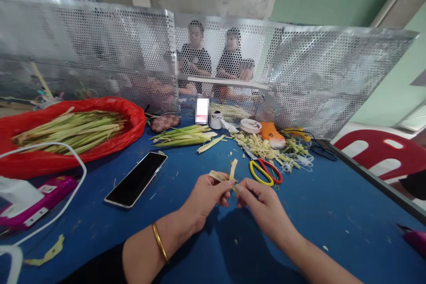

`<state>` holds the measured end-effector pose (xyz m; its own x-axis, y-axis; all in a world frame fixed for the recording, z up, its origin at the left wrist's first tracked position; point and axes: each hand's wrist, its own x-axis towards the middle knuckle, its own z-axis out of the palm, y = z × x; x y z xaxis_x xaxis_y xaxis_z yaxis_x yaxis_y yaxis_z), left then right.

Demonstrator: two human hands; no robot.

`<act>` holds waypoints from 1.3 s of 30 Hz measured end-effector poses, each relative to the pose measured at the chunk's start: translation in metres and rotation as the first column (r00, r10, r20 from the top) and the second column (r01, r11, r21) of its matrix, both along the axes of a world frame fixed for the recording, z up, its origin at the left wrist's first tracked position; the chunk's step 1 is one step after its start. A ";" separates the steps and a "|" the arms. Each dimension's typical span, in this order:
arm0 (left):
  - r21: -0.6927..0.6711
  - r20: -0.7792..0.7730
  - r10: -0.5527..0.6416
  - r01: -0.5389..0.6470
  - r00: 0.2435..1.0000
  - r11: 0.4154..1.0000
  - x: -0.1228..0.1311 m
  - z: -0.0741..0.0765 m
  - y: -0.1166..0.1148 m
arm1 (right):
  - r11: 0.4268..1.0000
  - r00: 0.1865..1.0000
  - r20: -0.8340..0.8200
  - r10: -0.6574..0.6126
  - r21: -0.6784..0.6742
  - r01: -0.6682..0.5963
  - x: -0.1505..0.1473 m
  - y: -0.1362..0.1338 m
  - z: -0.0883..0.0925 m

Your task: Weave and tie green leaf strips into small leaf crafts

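My left hand [207, 195] and my right hand [261, 204] meet just above the blue table [186, 235], both pinched on a small piece of folded pale yellow-green leaf strip [229, 175]. Short strip ends stick up between the fingertips. A gold bangle [160, 242] circles my left wrist. Just beyond my right hand lie scissors [265, 171] with yellow and red handles.
A black phone [136, 179] lies left of my hands. A red bag [68, 133] holds long green leaves, with more leaves [183, 136] and trimmings [266, 147] behind. A perforated metal screen [299, 80] fences the table; people sit beyond it. A pink device [36, 204] with a white cable is at far left.
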<state>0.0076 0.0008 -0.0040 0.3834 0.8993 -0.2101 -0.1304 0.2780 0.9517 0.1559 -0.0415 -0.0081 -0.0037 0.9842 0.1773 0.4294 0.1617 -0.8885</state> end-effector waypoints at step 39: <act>0.232 -0.374 -0.249 0.350 0.894 0.908 0.003 -0.014 -0.017 | 0.915 0.943 0.319 -0.090 0.401 -0.049 -0.002 -0.002 0.002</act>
